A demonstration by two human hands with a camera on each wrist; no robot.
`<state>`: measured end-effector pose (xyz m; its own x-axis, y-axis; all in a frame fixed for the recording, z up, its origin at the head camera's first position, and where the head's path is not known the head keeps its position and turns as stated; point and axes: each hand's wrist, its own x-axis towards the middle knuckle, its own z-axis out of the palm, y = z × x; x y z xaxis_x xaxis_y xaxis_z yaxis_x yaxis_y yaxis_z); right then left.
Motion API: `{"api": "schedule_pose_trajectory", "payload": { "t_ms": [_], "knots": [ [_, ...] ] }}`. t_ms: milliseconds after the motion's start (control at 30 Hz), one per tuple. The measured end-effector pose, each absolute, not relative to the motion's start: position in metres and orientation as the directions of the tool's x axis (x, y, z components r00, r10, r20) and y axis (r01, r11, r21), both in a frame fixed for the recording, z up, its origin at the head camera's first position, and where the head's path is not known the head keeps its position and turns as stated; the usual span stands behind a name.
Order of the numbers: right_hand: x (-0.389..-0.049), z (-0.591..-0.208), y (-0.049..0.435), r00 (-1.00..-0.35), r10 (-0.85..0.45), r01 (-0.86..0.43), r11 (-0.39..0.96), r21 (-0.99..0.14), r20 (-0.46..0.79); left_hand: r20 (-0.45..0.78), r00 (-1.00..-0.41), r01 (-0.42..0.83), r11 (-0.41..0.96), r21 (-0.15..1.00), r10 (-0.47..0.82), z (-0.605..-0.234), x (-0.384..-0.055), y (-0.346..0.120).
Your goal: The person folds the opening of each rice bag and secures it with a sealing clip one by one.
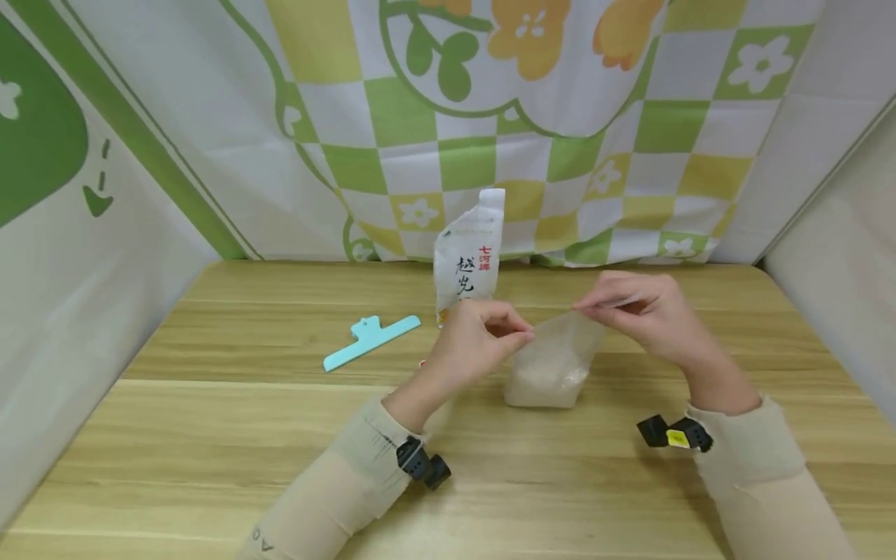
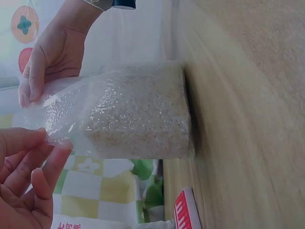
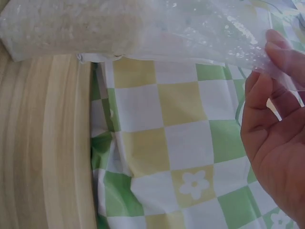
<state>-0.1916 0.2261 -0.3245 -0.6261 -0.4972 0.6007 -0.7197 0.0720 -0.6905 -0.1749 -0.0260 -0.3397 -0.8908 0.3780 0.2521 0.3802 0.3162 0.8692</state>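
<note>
A clear plastic bag of rice (image 1: pixel 549 377) stands upright on the wooden table, in front of me. My left hand (image 1: pixel 476 338) pinches the left side of its top edge between thumb and forefinger. At the right side of the top, my right hand (image 1: pixel 647 315) pinches the plastic too. From the left wrist view, rice grains (image 2: pixel 143 109) fill the lower part of the bag, and the loose plastic above is drawn between both hands. The right wrist view shows the right thumb and fingertips (image 3: pixel 281 62) gripping the film.
A white pouch (image 1: pixel 467 249) with printed characters stands behind my left hand, its lower part partly hidden. To the left lies a light blue sealing clip (image 1: pixel 371 342). A red and white item (image 2: pixel 187 210) lies beside the pouch. Patterned cloth (image 1: pixel 539 155) hangs behind the table.
</note>
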Motion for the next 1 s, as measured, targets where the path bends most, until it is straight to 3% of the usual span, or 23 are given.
{"api": "schedule_pose_trajectory", "payload": {
  "t_ms": [167,433,700,1000],
  "knots": [
    [-0.1944,-0.3281,0.2291,-0.617,-0.506,-0.702,0.008,-0.712,0.602,0.292,-0.871,0.421,0.293,0.858,0.396,-0.3425,-0.1760,-0.0267],
    [-0.2004,-0.3338,0.2298,-0.540,-0.540,-0.624,-0.257,-0.738,0.645,0.323,-0.832,0.462,0.241,0.853,0.451,-0.3446,-0.1783,-0.0288],
    [-0.1971,-0.3338,0.2302,-0.597,-0.537,-0.602,-0.192,-0.775,0.596,0.322,-0.799,0.493,0.246,0.835,0.508,-0.3431,-0.1815,-0.0317],
    [-0.1977,-0.3347,0.2321,-0.580,-0.538,-0.601,-0.224,-0.767,0.612,0.344,-0.775,0.534,0.260,0.804,0.530,-0.3432,-0.1814,-0.0315]
  ]
}}
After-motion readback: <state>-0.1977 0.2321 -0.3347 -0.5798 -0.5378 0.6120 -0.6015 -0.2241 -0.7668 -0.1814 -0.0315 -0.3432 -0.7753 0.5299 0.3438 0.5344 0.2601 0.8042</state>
